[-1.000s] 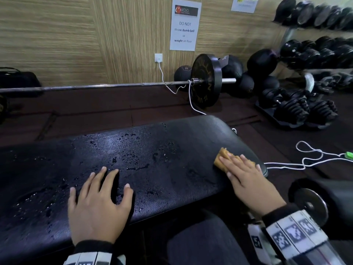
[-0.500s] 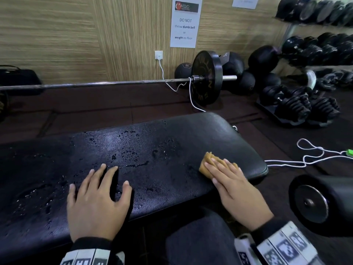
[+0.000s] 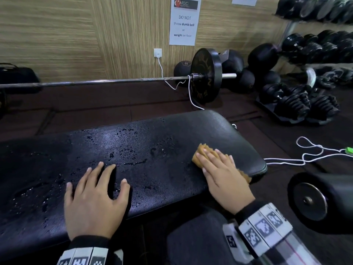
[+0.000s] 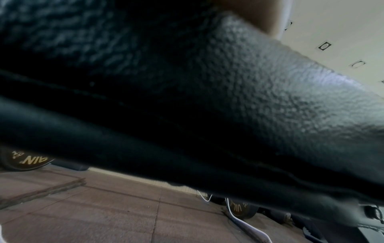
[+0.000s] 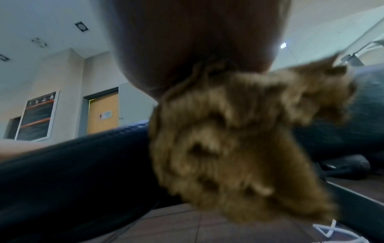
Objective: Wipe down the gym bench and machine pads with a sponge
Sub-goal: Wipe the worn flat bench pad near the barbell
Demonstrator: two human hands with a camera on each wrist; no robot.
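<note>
Up top, the head view gives you both hands at once: your right hand point(image 3: 225, 178) lies flat with straight fingers pressing the tan, ragged sponge point(image 3: 205, 153) onto the right end of the black padded vinyl bench point(image 3: 152, 150), near its rounded edge. Part of the sponge pokes out ahead of your fingertips and a scrap shows past the heel of the hand. Your left hand point(image 3: 95, 203) rests spread and relaxed on the bench, gripping nothing, well apart from the sponge.

From the right wrist you get what the head view hides: the sponge point(image 5: 239, 139) from below, blurred and shaggy, draping over the bench edge point(image 5: 72, 164) under your palm point(image 5: 197, 41). It also shows a pale ceiling with recessed lights, an orange door point(image 5: 102, 113) and a framed poster point(image 5: 37, 115).

From the left wrist you see only the pebbled side of the bench point(image 4: 228, 98) up close, with brown floor tiles point(image 4: 104, 213) beneath; the fingers are out of sight there.

Water beads point(image 3: 129, 142) dot the bench top between your hands. Behind it a steel barbell with a black plate point(image 3: 206, 75) lies on the dark floor along a wood-grain wall, where a white notice point(image 3: 184, 22) hangs. A white cable point(image 3: 305, 155) trails on the floor to the right, near racked black dumbbells point(image 3: 315, 46).
</note>
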